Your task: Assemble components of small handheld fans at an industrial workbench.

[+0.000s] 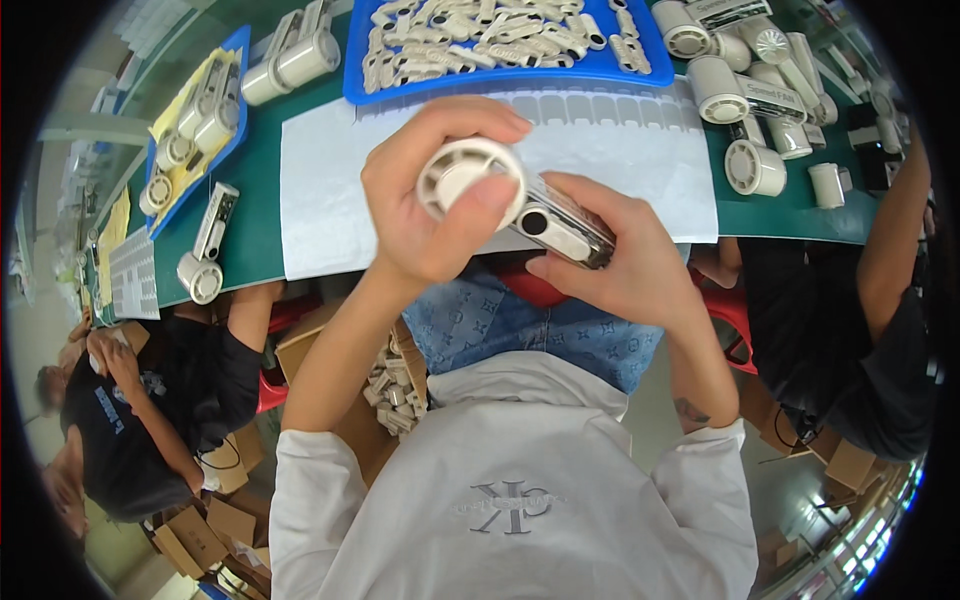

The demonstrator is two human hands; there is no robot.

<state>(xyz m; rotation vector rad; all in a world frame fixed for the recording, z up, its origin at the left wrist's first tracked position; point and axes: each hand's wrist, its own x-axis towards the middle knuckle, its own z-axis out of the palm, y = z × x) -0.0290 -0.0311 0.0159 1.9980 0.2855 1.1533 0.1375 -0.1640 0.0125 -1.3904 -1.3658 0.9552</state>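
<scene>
Over the near edge of the green table (255, 240), both my hands are on one white handheld fan (562, 231). My left hand (415, 205) is closed around its round, slotted head, the thumb lying across the front. Its handle, with a dark side and a black round spot, points to the right and toward me. My right hand (640, 255) grips that handle near its end, thumb underneath and fingers along the far side. A white sheet (335, 190) lies on the table just beyond my hands.
A blue tray (500, 84) of white handle pieces stands beyond the sheet. Finished-looking fans (755, 167) crowd the right; another blue tray (242, 100) and a loose fan (207, 245) are left. Co-workers sit on both sides. A carton (375, 450) of parts stands below.
</scene>
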